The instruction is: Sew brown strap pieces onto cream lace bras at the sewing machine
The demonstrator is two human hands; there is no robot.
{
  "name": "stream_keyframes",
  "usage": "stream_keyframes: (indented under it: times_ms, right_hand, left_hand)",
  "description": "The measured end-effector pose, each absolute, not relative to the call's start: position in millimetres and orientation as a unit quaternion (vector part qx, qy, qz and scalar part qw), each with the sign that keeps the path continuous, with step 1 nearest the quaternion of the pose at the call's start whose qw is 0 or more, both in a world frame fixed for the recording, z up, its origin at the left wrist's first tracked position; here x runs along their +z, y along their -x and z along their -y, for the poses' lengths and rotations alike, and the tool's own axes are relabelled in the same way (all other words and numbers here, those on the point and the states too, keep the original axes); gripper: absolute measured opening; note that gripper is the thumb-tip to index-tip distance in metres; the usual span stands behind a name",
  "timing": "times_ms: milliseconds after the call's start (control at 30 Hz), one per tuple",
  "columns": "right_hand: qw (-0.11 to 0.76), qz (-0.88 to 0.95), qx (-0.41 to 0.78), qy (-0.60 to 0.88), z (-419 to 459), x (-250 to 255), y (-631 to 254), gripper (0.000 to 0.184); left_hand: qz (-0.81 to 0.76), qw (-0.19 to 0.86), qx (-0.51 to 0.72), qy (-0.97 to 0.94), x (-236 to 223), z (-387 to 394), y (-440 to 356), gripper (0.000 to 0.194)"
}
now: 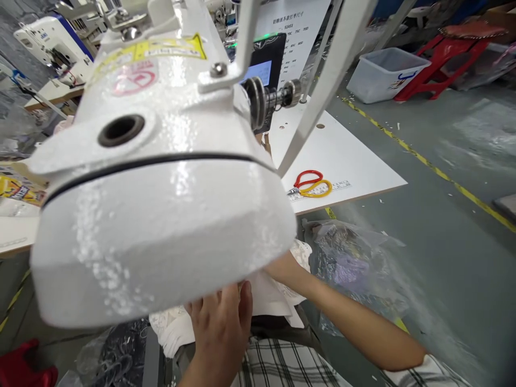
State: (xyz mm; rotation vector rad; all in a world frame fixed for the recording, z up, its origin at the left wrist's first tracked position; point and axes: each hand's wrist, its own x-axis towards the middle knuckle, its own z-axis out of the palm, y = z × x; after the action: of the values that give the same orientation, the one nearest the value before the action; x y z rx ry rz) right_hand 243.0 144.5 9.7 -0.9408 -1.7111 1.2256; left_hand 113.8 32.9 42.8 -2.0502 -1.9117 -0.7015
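Observation:
A large white sewing machine head [169,231] fills the near middle and hides much of the work beneath it. White lace fabric [173,328] shows below the head and lies across the lap, with smooth white parts between my two hands. My left hand [221,328] is closed on this fabric under the machine's lower edge; its fingertips are out of sight. My right hand [282,267] reaches in from the right beside the lace, its fingers hidden behind the machine head.
On the white table [342,150] lie red-and-yellow-handled scissors [312,184] over a printed ruler strip. A control screen [262,72] stands behind the machine. Clear plastic bags [350,263] lie on the floor, with a clear bin [387,72] and red stool [455,54] farther back.

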Motion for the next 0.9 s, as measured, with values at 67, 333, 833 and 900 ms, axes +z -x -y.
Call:
stream_keyframes:
  times_ms: [67,333,833,900]
  right_hand:
    - [0.404,0.661,0.515,0.368,-135.0,1.5,-246.4,0.022]
    - [0.407,0.621,0.571,0.351,-123.5,5.7,-243.2,0.019]
    - [0.391,0.618,0.576,0.366,-119.4,8.1,-249.9,0.02]
    - [0.386,0.617,0.579,0.367,-119.4,9.2,-250.7,0.02]
  left_hand:
    - [0.661,0.125,-0.239,0.701,39.1,-31.0,-110.4,0.044]
    - [0.714,-0.089,-0.369,0.589,30.2,-32.5,-101.4,0.044]
    - [0.779,-0.268,-0.405,0.396,28.6,-44.0,-94.0,0.043]
    - [0.787,-0.266,-0.397,0.39,28.6,-44.6,-94.0,0.044]
